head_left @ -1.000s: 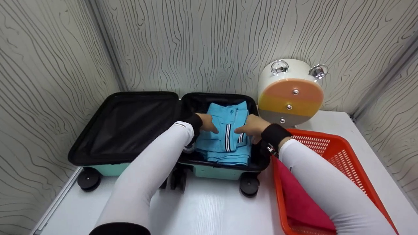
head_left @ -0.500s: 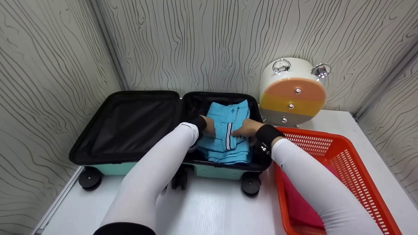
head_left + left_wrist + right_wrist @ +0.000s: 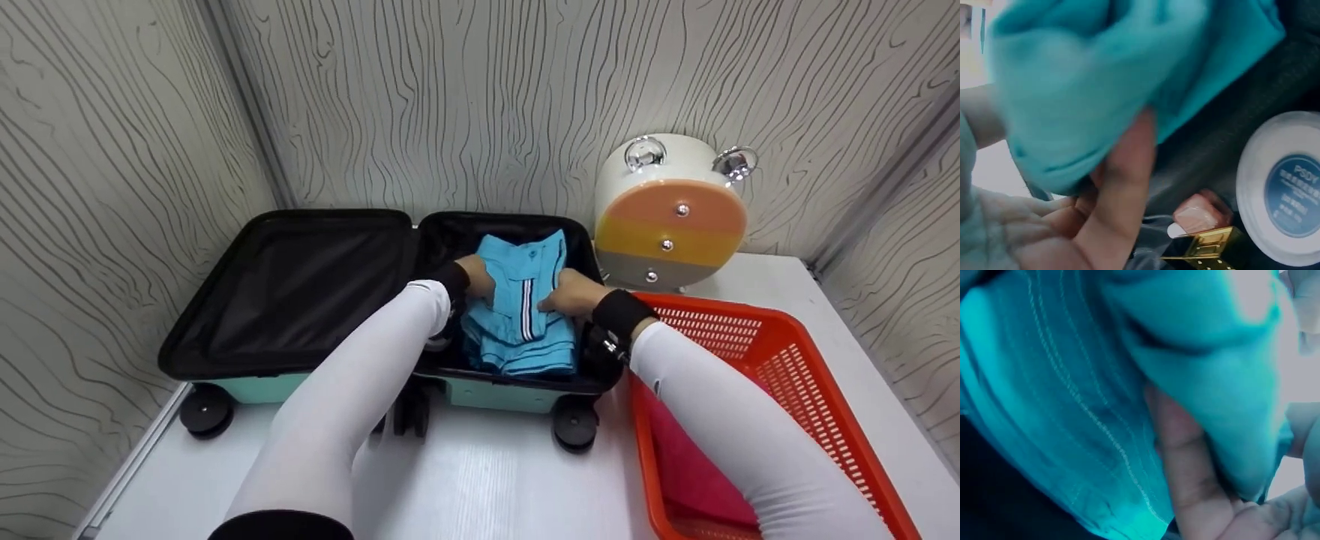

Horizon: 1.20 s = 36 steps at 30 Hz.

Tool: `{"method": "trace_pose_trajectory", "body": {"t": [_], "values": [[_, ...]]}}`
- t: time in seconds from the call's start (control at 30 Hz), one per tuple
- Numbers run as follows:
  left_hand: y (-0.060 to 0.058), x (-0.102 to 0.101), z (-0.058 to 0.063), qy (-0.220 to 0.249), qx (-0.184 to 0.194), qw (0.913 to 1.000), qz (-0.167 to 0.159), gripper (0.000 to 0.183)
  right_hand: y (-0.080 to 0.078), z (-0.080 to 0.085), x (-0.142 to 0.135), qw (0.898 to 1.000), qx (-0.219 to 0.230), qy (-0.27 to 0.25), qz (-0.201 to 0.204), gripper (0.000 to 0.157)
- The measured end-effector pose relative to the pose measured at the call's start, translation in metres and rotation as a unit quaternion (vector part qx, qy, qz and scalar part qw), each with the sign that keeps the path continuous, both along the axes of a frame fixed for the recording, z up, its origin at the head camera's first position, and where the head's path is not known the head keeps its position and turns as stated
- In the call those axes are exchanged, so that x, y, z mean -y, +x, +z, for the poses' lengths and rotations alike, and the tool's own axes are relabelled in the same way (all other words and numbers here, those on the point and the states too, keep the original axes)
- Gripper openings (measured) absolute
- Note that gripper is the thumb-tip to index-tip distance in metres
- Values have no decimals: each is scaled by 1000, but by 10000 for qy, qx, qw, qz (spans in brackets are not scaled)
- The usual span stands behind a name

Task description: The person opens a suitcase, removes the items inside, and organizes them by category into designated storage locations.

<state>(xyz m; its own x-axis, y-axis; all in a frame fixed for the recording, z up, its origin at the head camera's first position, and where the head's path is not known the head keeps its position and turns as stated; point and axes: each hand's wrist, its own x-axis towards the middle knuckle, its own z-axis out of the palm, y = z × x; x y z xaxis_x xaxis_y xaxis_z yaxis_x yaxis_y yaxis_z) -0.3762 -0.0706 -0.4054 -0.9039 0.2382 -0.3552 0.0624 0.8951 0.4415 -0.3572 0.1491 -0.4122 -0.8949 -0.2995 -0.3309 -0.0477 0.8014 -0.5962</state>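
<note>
Folded blue shorts (image 3: 517,262) with a button and a dark-and-white striped trim lie in the right half of a mint-green suitcase (image 3: 499,397). At their left edge, my left hand (image 3: 478,276) grips the cloth; the left wrist view shows a finger (image 3: 1126,174) tucked under a fold. My right hand (image 3: 571,292) holds the opposite edge between thumb and fingers, and one finger (image 3: 1182,455) presses under a fold in the right wrist view. Several cloth layers show at the near end of the shorts.
Beside my left hand are a round white tub (image 3: 1249,185) with a blue label, a gold item (image 3: 1210,244) and a pinkish block (image 3: 1202,212). The suitcase's black-lined left half (image 3: 307,300) lies open. A red basket (image 3: 795,319) holds red cloth (image 3: 694,457); a drawer box (image 3: 671,225) stands behind.
My left hand has shifted slightly and now grips the shorts' left edge. The lower left cloth is drawn inward. My right hand moved left, then slightly back right.
</note>
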Motion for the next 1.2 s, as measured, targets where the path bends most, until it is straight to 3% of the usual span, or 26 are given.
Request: {"method": "trace_pose_trajectory", "body": {"t": [0.07, 0.2, 0.33, 0.43, 0.57, 0.63, 0.77, 1.0, 1.2], "values": [[2, 2, 6, 263, -66, 9995, 132, 25, 4, 4, -2, 9999, -22, -133, -88, 78], [5, 7, 25, 571, -160, 9982, 109, 44, 8, 18, -8, 9993, -91, -332, -174, 61], [10, 6, 45, 1014, -230, 9945, 152, 50, 12, 37, -22, 9984, -205, -492, -163, 45], [17, 0, 57, 1647, -161, 9854, 401, 59, 18, 53, -39, 9973, -264, -685, -97, 51], [28, -11, 69, 2534, 52, 9648, 696, 75, 30, 70, -66, 9949, -365, -935, 10, 59], [33, -18, 73, 2832, 129, 9561, 748, 68, 37, 76, -78, 9939, -459, -997, 47, 59], [41, -35, 76, 3121, 186, 9475, 667, 25, 53, 84, -101, 9933, -673, -937, 50, 57], [65, -69, 79, 3523, 303, 9350, 267, 19, 84, 90, -145, 9913, -806, -1038, 55, 60], [85, -99, 68, 3583, 702, 9306, -254, 17, 106, 77, -185, 9918, -683, -1076, 130, 65]]}}
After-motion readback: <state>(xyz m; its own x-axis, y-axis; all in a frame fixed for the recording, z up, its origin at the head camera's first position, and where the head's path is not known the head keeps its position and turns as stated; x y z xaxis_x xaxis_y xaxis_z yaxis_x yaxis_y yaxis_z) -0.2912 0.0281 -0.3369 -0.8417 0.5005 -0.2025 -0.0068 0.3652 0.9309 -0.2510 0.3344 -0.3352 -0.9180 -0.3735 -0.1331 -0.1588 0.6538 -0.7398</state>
